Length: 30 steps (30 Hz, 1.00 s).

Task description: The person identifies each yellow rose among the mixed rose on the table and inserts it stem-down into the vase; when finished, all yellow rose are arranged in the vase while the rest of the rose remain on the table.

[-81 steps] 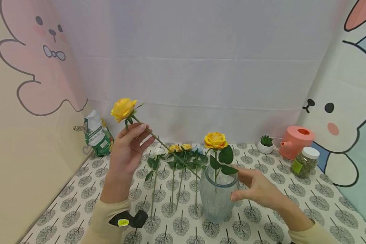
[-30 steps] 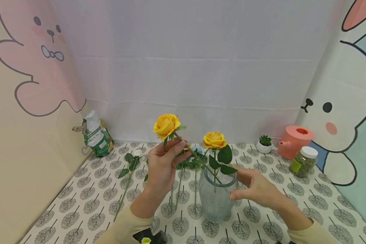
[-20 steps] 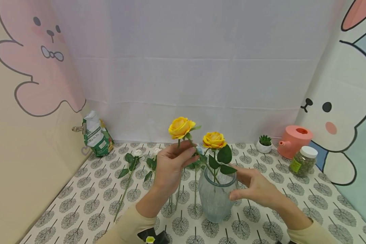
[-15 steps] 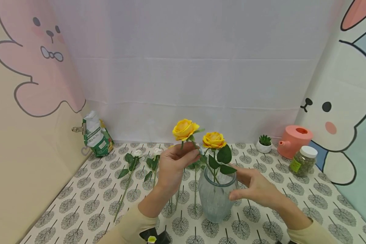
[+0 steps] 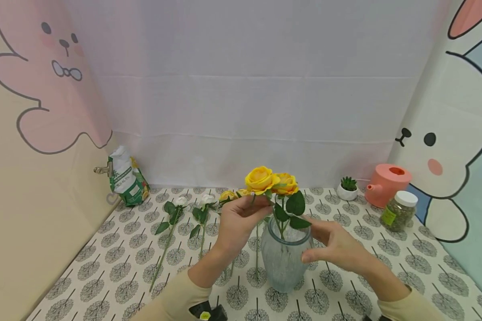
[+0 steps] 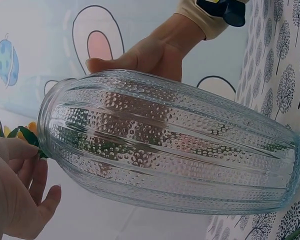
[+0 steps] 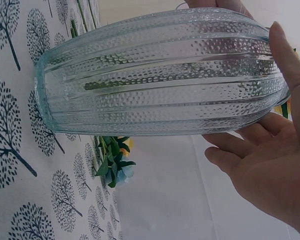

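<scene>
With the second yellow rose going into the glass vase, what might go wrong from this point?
The left hand pinches the held rose just under its bloom, which already presses against the rose in the vase; petals or leaves might tangle or crush. The glass vase is steadied only by the right hand at its side, so a sideways push on the stem might tip it.

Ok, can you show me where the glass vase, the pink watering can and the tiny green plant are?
glass vase [image 5: 283, 263], head view, on its ribbed belly.
pink watering can [image 5: 389, 186], head view, on its round body.
tiny green plant [image 5: 349, 183], head view, on its spiky leaves.
</scene>
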Motion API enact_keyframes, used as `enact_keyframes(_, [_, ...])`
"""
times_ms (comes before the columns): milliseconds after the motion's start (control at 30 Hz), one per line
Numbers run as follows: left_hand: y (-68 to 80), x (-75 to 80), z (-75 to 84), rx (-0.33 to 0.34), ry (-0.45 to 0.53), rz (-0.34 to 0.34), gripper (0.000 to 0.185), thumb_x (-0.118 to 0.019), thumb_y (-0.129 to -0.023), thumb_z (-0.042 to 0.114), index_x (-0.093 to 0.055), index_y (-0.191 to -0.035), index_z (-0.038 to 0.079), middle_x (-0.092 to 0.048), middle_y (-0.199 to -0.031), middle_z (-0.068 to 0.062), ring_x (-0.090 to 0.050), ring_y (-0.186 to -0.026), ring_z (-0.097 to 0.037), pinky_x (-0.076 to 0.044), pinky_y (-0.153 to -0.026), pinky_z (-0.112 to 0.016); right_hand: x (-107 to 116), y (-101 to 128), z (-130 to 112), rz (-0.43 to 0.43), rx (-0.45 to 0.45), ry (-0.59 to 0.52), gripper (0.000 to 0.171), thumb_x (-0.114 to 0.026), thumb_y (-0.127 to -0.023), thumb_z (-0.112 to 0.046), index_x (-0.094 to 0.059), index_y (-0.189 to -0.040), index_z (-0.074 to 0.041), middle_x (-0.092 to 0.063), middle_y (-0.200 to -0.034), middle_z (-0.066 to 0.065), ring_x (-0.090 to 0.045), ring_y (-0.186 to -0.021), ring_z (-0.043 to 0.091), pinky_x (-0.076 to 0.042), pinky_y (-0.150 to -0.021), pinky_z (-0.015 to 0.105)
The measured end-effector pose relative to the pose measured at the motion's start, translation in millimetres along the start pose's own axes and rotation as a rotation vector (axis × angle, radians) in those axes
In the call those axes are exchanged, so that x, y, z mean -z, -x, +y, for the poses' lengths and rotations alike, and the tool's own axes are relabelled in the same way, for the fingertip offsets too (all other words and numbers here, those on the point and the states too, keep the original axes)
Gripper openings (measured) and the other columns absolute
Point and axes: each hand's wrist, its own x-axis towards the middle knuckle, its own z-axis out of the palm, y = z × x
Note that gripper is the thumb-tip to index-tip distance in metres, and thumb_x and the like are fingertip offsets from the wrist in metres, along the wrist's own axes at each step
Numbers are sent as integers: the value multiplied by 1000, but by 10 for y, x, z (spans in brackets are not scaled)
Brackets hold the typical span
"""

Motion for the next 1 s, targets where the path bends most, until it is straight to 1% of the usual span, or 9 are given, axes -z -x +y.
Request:
enact_keyframes(200, [26, -20, 1, 58, 8, 6, 21, -74, -87, -2, -70, -105, -13, -75, -96, -2, -71, -95, -16, -57, -90, -37, -6, 2, 4, 5, -13, -15, 77, -81, -84, -6, -44, -151, -9, -50, -149, 11, -52, -131, 17, -43, -106, 27])
enact_keyframes(300, [31, -27, -1, 71, -17, 10, 23, -74, -89, 2, -71, -108, -10, -75, -99, -6, -70, -99, -18, -57, -91, -37, -4, 7, 7, 9, -18, -16, 78, -82, -84, -7, -42, -151, -2, -49, -147, 18, -53, -130, 17, -44, -105, 28])
enact_keyframes(400, [35, -25, -14, 81, -50, -6, 26, -73, -91, 7, -71, -113, -6, -74, -105, -11, -69, -104, -20, -56, -93, -37, -3, 14, 5, 17, -28, -8, 81, -82, -83, -8, -37, -149, 7, -45, -148, 26, -52, -130, 16, -43, -105, 26])
enact_keyframes(467, [37, -22, -32, 85, -73, -22, 26, -73, -92, 9, -71, -115, -4, -73, -108, -13, -68, -106, -21, -55, -93, -37, -2, 15, 4, 23, -32, -2, 84, -82, -83, -8, -34, -149, 11, -41, -149, 29, -51, -132, 15, -41, -106, 25])
enact_keyframes(567, [44, -20, -42, 87, -102, -42, 27, -72, -93, 9, -72, -118, 0, -73, -112, -13, -67, -107, -21, -55, -94, -36, -4, 10, 5, 20, -35, -5, 84, -82, -83, -6, -33, -149, 10, -37, -151, 29, -48, -133, 14, -40, -106, 24])
enact_keyframes(667, [51, -22, -44, 88, -129, -53, 26, -72, -92, 10, -73, -117, 1, -73, -112, -11, -66, -108, -21, -56, -93, -37, -7, -2, 5, 13, -26, -9, 84, -82, -83, -6, -34, -151, 6, -38, -153, 25, -48, -134, 14, -40, -107, 26])
enact_keyframes(800, [57, -24, -46, 85, -150, -76, 25, -72, -92, 10, -73, -116, 1, -71, -114, -14, -64, -113, -26, -55, -93, -37, -8, -5, 4, 7, -23, -12, 82, -82, -84, -8, -36, -151, 4, -39, -153, 22, -49, -133, 12, -41, -107, 27])
enact_keyframes(900, [58, -25, -42, 87, -153, -89, 26, -72, -93, 11, -73, -117, 1, -70, -116, -15, -63, -116, -27, -54, -94, -38, -5, 0, 4, 7, -27, -12, 82, -81, -84, -9, -37, -151, 5, -40, -152, 23, -50, -132, 13, -42, -106, 28])
enact_keyframes(1000, [56, -23, -39, 103, -146, -88, 25, -73, -92, 12, -74, -115, 2, -72, -113, -12, -66, -110, -25, -55, -93, -37, -7, 6, -1, 14, -31, -4, 81, -82, -84, -10, -37, -150, 6, -41, -151, 24, -50, -132, 15, -42, -106, 27])
